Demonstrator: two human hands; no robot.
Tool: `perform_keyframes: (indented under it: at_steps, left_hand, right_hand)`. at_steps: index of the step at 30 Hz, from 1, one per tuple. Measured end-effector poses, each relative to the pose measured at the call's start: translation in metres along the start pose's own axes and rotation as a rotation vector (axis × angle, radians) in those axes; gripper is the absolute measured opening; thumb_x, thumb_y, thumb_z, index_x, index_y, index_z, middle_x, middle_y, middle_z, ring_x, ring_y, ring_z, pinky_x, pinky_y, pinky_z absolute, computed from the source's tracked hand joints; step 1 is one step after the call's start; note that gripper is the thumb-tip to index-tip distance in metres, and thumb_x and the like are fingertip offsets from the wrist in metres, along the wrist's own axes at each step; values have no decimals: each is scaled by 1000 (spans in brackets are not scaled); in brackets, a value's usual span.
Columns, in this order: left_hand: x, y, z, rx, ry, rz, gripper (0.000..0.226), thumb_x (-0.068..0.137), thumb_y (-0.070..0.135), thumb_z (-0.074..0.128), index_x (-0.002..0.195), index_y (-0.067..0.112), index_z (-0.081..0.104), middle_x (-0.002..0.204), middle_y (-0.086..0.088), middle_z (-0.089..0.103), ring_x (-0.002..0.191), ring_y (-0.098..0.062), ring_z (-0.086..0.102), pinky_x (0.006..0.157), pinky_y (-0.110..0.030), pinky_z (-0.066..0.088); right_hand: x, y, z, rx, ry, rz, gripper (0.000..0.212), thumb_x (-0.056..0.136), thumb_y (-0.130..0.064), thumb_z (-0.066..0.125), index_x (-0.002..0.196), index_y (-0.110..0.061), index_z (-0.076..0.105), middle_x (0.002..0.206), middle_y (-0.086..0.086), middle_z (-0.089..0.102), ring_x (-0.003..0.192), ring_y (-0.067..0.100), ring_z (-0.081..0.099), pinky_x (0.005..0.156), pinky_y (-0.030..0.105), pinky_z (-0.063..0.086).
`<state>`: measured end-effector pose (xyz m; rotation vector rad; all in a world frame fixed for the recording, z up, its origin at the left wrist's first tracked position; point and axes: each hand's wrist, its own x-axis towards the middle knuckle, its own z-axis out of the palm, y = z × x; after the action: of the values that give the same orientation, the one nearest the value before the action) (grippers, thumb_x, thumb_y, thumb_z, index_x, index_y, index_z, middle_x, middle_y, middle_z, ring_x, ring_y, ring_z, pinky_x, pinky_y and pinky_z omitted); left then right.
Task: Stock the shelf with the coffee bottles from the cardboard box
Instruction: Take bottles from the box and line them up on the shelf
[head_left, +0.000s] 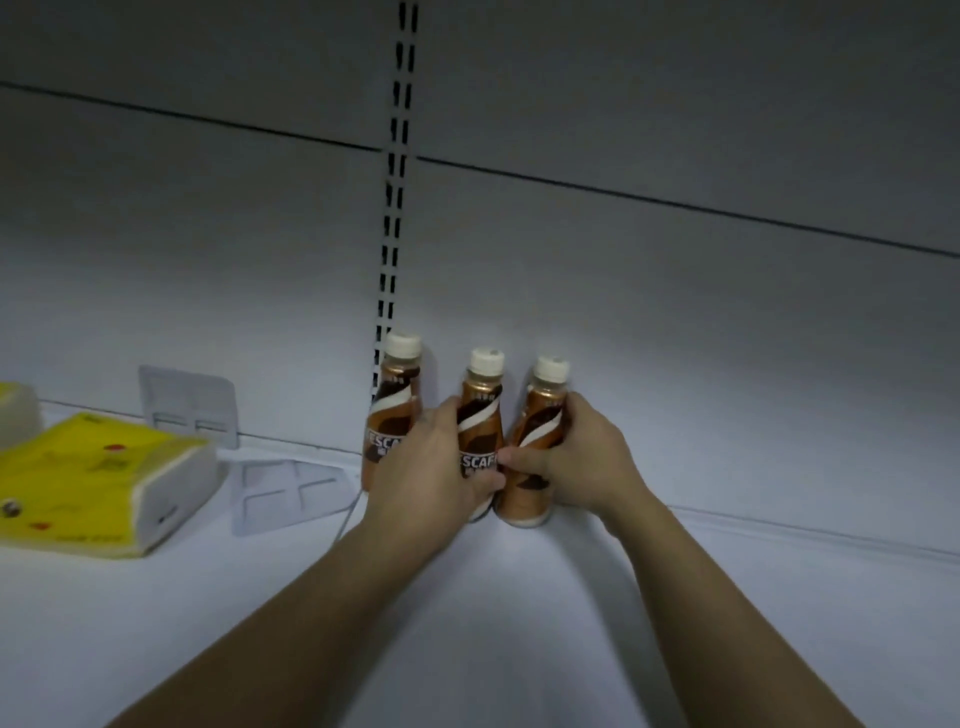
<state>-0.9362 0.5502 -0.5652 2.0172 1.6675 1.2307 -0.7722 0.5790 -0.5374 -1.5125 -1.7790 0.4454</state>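
Observation:
Three brown coffee bottles with white caps stand in a row at the back of the white shelf (467, 623). The left bottle (394, 405) stands by the slotted upright, just behind my left hand. My left hand (426, 478) grips the middle bottle (480, 415) around its body. My right hand (576, 462) grips the right bottle (540, 415), thumb across its front. Both held bottles are upright and their bases look to be on the shelf. The cardboard box is out of view.
A yellow and white tissue pack (98, 483) lies at the left of the shelf. A clear plastic divider (192, 405) stands between it and the bottles. The slotted upright (395, 208) runs up the grey back panel. Bare shelf stretches to the right.

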Motion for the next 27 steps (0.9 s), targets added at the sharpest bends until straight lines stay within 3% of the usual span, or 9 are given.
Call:
perform_keyframes:
  at_steps: [4, 6, 8, 10, 12, 17, 22, 27]
  left_hand:
    - [0, 2, 0, 105, 122, 53, 85, 76, 46, 70, 143, 29, 20, 131, 6, 48, 118, -14, 49, 92, -37, 46]
    - [5, 2, 1, 145, 177, 81, 89, 78, 43, 70, 147, 26, 15, 136, 4, 45, 122, -16, 47, 93, -36, 43]
    - [7, 2, 0, 163, 200, 66, 92, 78, 40, 71, 148, 26, 13, 137, 3, 46, 121, -17, 49, 94, -37, 43]
    - [6, 1, -1, 182, 218, 55, 95, 76, 39, 73, 148, 29, 11, 136, 2, 49, 120, -19, 51, 93, -39, 44]
    - [4, 2, -2, 207, 237, 67, 97, 74, 40, 74, 147, 30, 12, 133, 1, 51, 119, -20, 51, 92, -40, 45]
    - [3, 2, -2, 305, 258, 112, 98, 68, 40, 77, 146, 26, 20, 122, 0, 56, 114, -20, 50, 87, -40, 45]
    - [6, 3, 4, 299, 292, 104, 94, 72, 33, 76, 145, 28, 17, 118, 0, 57, 110, -20, 53, 84, -39, 47]
    - [8, 5, 11, 250, 287, 75, 92, 73, 23, 76, 145, 25, 19, 124, 1, 53, 115, -18, 51, 93, -38, 45]
  right_hand:
    - [-14, 9, 21, 4, 116, -15, 62, 57, -61, 79, 105, -31, 53, 99, -9, 63, 88, 9, 61, 74, 31, 53]
    - [-21, 15, 24, 84, 83, -33, 63, 63, -54, 80, 114, -38, 48, 106, -16, 62, 95, 2, 61, 78, 26, 51]
    - [-28, 17, 23, 155, 34, -22, 64, 63, -42, 84, 111, -48, 42, 102, -26, 61, 91, -11, 57, 72, 13, 44]
    - [-30, 19, 23, 172, 10, -15, 61, 62, -34, 85, 102, -50, 41, 96, -30, 58, 84, -16, 54, 65, 9, 38]
    - [-31, 19, 22, 176, 6, -26, 58, 65, -31, 84, 99, -47, 41, 93, -28, 57, 83, -10, 55, 66, 11, 39]
    - [-30, 22, 22, 159, -4, -32, 59, 73, -27, 81, 116, -38, 43, 102, -18, 57, 99, 11, 61, 87, 27, 48]
    - [-30, 21, 29, 151, 24, 17, 62, 74, -23, 82, 124, -28, 46, 117, -9, 63, 107, 14, 62, 95, 34, 50]
    - [-29, 21, 29, 117, 22, 15, 54, 72, -25, 83, 109, -36, 45, 113, -11, 64, 101, 11, 62, 90, 31, 51]
